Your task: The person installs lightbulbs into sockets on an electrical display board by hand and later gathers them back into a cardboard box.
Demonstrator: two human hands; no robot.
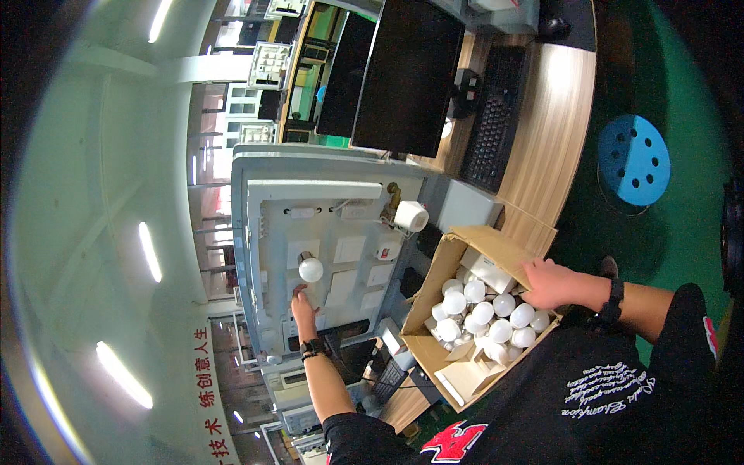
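Note:
My left hand (304, 308) reaches up to a grey wiring board (283, 194) with its fingers apart, holding nothing. Its fingertips are just beside a white round light bulb (311, 270), which sits in a holder on the board; I cannot tell whether they touch it. My right hand (552, 284) grips the rim of an open cardboard box (431, 288), thumb and fingers around the edge. Inside the box lie several white light bulbs (482, 313) and small white cartons (488, 271). The fingers inside the box are partly hidden.
The scene lies sideways in the picture. Switches and sockets (349, 249) and a white boxy fitting (411, 216) are on the board. Beside it, a wooden desk (546, 132) carries a black monitor (407, 77) and a keyboard (496, 116). A blue round stool (634, 160) stands on the green floor.

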